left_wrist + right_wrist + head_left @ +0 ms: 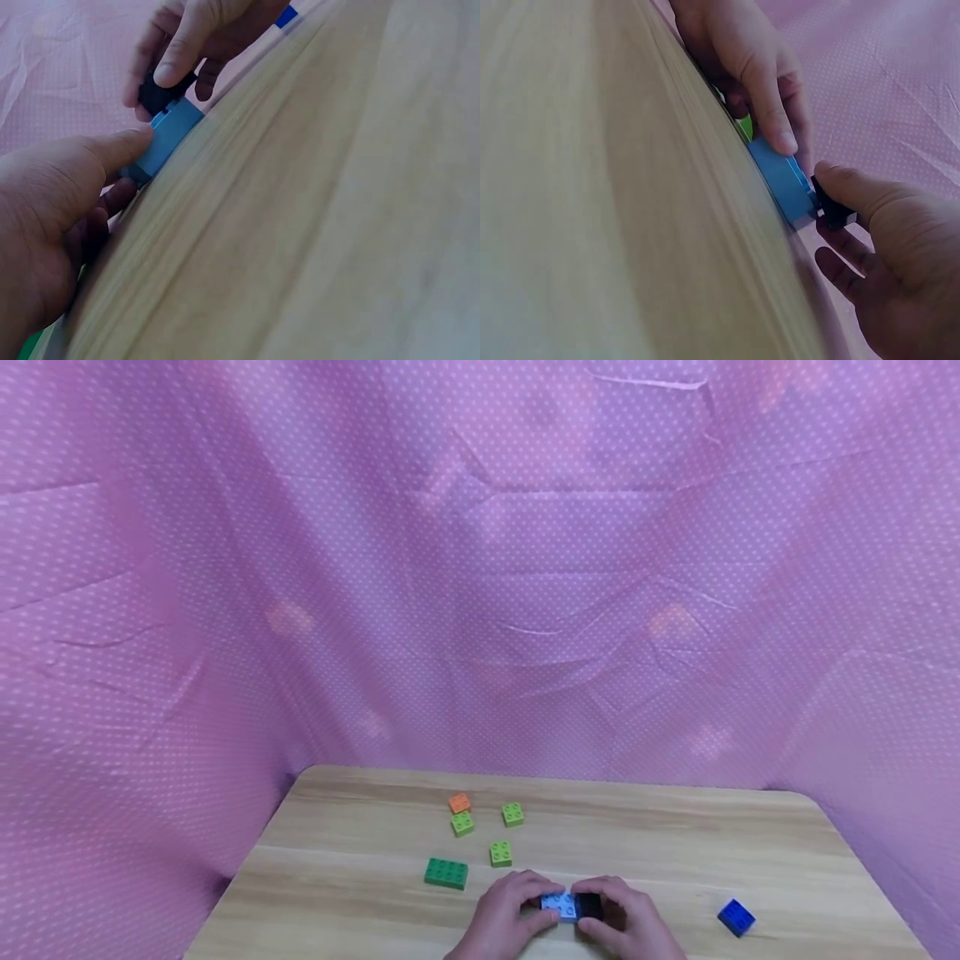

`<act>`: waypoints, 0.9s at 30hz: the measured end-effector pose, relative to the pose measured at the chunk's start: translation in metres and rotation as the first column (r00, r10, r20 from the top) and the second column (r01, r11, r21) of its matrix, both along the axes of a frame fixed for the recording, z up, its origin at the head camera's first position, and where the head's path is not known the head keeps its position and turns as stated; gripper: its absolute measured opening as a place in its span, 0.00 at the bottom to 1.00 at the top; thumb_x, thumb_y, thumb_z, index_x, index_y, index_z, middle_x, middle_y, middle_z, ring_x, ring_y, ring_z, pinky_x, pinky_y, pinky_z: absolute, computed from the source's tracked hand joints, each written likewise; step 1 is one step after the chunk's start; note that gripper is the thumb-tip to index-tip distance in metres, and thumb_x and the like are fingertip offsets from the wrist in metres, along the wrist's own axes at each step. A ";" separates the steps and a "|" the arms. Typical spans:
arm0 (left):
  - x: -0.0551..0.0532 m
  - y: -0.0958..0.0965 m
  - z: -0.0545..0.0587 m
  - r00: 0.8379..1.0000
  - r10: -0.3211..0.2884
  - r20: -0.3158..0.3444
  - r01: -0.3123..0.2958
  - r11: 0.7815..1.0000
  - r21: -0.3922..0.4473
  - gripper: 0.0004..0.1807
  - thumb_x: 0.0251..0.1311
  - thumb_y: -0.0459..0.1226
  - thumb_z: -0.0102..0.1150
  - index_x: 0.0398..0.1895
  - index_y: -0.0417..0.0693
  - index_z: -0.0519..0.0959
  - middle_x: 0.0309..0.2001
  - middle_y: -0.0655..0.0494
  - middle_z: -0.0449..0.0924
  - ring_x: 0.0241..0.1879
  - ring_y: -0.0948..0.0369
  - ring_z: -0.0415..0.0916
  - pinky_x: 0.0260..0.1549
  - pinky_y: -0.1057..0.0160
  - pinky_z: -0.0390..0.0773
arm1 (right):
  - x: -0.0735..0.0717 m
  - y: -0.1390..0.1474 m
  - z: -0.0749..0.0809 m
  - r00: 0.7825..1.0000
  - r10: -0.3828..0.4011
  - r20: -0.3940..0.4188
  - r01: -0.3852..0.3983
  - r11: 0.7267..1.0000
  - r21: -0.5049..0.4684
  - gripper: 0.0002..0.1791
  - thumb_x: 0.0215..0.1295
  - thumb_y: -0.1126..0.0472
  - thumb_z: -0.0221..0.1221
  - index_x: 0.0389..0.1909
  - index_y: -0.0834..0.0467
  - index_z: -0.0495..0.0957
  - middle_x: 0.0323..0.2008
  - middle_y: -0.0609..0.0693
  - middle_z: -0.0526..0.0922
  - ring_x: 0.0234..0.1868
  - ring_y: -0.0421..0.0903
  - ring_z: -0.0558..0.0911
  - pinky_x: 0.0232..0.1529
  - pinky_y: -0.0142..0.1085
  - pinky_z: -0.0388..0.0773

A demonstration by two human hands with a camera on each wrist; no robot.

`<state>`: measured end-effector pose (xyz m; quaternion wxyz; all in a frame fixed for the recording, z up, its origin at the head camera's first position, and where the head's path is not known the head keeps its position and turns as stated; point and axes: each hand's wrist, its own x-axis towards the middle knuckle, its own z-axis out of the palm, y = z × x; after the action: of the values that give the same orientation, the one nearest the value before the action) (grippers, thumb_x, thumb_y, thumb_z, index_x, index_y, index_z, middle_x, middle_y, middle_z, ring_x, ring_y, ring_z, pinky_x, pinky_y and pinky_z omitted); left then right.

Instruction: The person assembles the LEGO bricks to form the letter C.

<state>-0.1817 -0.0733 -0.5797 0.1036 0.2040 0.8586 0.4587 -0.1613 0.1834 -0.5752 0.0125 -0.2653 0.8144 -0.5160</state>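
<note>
Near the table's front edge, my left hand [504, 912] pinches a light blue toy building brick [558, 907] by its left end, thumb on the near side. A black brick [590, 906] is between the thumb and fingers of my right hand [632, 920]. In the left wrist view, the black brick [157, 96] tilts over the right end of the light blue brick [171, 135], right at its studs. From the right wrist, the light blue brick [781, 178] appears low at the tabletop, while the black brick [835, 210] overlaps its studded top edge.
A green brick [446, 873] lies left of my hands. Beyond are lime bricks [501, 853], [512, 814] and a third lime brick [462, 823] beside an orange brick [460, 802]. A dark blue brick [737, 917] lies right. Pink dotted cloth [525, 610] surrounds the wooden table [337, 860].
</note>
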 end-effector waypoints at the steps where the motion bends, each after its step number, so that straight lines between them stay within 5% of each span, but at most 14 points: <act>1: 0.000 -0.001 -0.001 1.000 -0.004 -0.006 0.004 1.000 0.002 0.17 0.66 0.53 0.70 0.57 0.74 0.86 0.51 0.80 0.82 0.54 0.73 0.76 0.57 0.59 0.79 | -0.002 -0.002 -0.002 1.000 0.018 -0.021 -0.019 1.000 -0.009 0.21 0.71 0.57 0.69 0.62 0.57 0.82 0.53 0.53 0.85 0.47 0.34 0.79 0.43 0.31 0.84; 6: 0.001 -0.002 -0.003 0.999 -0.006 -0.043 0.005 1.000 -0.011 0.17 0.66 0.52 0.70 0.57 0.75 0.86 0.52 0.80 0.82 0.54 0.72 0.77 0.57 0.56 0.78 | -0.008 -0.005 -0.008 0.990 0.038 -0.137 -0.039 0.999 -0.007 0.20 0.71 0.59 0.70 0.61 0.59 0.82 0.52 0.52 0.86 0.51 0.34 0.80 0.47 0.28 0.81; 15: 0.000 0.000 -0.007 0.999 -0.004 -0.048 0.004 1.000 0.000 0.17 0.66 0.52 0.70 0.57 0.73 0.86 0.51 0.79 0.82 0.53 0.73 0.77 0.57 0.57 0.78 | -0.013 0.000 -0.011 0.993 0.057 -0.103 -0.055 0.998 0.021 0.20 0.72 0.57 0.68 0.61 0.59 0.82 0.52 0.51 0.87 0.53 0.33 0.81 0.50 0.27 0.80; 21: 0.002 0.001 -0.009 0.999 -0.001 -0.040 0.001 1.000 -0.001 0.17 0.65 0.52 0.71 0.57 0.72 0.87 0.50 0.79 0.83 0.52 0.74 0.77 0.55 0.59 0.78 | -0.011 0.000 -0.017 0.985 0.053 -0.166 -0.052 0.999 0.009 0.20 0.72 0.60 0.68 0.60 0.62 0.81 0.50 0.52 0.87 0.52 0.33 0.82 0.47 0.27 0.82; 27: 0.001 -0.001 -0.005 0.998 0.018 -0.053 -0.017 1.000 0.009 0.17 0.65 0.52 0.70 0.57 0.74 0.86 0.51 0.79 0.83 0.53 0.73 0.77 0.57 0.57 0.77 | -0.014 -0.003 -0.010 0.968 0.015 -0.252 0.010 0.995 0.099 0.20 0.70 0.56 0.70 0.59 0.57 0.83 0.49 0.46 0.88 0.50 0.33 0.82 0.47 0.28 0.81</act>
<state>-0.1810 -0.0743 -0.5849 0.0758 0.2091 0.8608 0.4578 -0.1755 0.1801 -0.5852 -0.0774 -0.3289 0.8336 -0.4370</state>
